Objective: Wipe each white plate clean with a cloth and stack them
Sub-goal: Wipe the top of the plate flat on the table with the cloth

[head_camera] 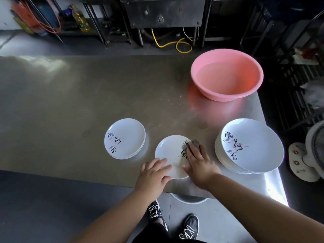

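A white plate (pixel 171 151) with black writing lies on the steel table near its front edge. My left hand (pixel 153 173) holds its near-left rim, thumb under the edge and fingers resting on top. My right hand (pixel 199 163) presses a grey cloth (pixel 194 143) flat onto the plate's right side with straight fingers. A short stack of white plates (pixel 124 137) sits to the left. A taller stack of white plates (pixel 250 146) stands to the right, close to the table's right edge.
A pink basin (pixel 226 74) holding water stands at the table's far right. The steel table (pixel 70 106) stretches away to the left. A fan (pixel 313 151) stands on the floor at the right. Hoses and metal frames line the back.
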Tool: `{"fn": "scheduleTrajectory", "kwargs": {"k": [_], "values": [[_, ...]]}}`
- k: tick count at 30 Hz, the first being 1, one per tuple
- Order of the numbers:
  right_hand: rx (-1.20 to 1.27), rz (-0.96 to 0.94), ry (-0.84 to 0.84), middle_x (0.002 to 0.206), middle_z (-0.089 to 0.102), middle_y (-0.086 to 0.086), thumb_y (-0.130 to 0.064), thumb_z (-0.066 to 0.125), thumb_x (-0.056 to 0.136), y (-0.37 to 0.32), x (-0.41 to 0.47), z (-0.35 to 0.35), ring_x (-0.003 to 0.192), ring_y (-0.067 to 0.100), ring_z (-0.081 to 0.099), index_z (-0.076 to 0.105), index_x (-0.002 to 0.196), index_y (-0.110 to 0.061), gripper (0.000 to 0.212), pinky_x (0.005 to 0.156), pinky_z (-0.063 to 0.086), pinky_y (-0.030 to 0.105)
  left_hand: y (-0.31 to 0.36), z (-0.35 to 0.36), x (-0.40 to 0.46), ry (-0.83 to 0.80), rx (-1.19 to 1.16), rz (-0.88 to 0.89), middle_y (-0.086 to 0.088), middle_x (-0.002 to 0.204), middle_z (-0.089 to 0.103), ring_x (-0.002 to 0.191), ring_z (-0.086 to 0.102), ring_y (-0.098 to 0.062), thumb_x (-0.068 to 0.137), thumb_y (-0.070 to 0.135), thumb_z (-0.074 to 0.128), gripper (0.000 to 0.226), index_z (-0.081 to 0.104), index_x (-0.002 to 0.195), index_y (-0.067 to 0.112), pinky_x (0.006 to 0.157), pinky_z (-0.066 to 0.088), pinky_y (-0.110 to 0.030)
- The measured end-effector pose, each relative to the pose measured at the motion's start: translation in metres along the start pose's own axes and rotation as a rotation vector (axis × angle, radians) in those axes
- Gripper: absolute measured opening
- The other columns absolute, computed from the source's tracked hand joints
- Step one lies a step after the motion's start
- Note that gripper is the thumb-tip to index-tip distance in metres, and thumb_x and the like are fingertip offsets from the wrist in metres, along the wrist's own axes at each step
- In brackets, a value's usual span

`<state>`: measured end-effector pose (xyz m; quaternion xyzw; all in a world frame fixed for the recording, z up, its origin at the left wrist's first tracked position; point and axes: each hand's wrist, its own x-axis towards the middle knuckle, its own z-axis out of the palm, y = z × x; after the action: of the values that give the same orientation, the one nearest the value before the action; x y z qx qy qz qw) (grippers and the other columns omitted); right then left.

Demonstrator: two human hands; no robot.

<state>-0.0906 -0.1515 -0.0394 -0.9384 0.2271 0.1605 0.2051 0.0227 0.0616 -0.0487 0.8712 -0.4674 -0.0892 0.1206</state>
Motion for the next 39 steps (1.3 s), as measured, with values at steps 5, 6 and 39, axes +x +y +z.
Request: {"fn": "scheduleTrajectory", "kwargs": {"k": [5,6,39], "values": [[0.015,-0.006,-0.019,0.172,-0.021,-0.017,-0.064,0.035,0.103,-0.007,-0.013,0.001,0.161,0.022,-0.016,0.003,0.169,-0.026,0.082,0.128,0.022,0.043,0.011,0.008,-0.002,0.044,0.003,-0.047,0.017,0.131,0.066,0.115,0.060,-0.018,0.081,0.053,0.079,0.038,0.073,0.117,0.043,0.093,0.041,-0.039],[0.041,0.006,-0.027,0.172,-0.022,-0.016,-0.068,0.032,0.101,-0.011,-0.027,0.011,0.161,0.022,-0.016,0.002,0.169,-0.025,0.085,0.129,0.020,0.041,0.016,0.010,-0.002,0.051,-0.007,-0.053,0.017,0.122,0.066,0.109,0.060,-0.017,0.079,0.059,0.075,0.038,0.073,0.113,0.042,0.091,0.038,-0.038],[0.100,0.001,-0.093,0.173,-0.020,-0.010,-0.078,0.007,0.092,-0.004,-0.061,0.036,0.160,0.027,-0.018,-0.001,0.168,-0.023,0.094,0.128,0.002,0.035,0.022,0.011,0.012,0.053,0.118,0.096,0.009,0.101,0.059,0.101,0.057,-0.022,0.081,0.080,0.055,0.054,0.071,0.102,0.033,0.086,0.036,-0.039]]}}
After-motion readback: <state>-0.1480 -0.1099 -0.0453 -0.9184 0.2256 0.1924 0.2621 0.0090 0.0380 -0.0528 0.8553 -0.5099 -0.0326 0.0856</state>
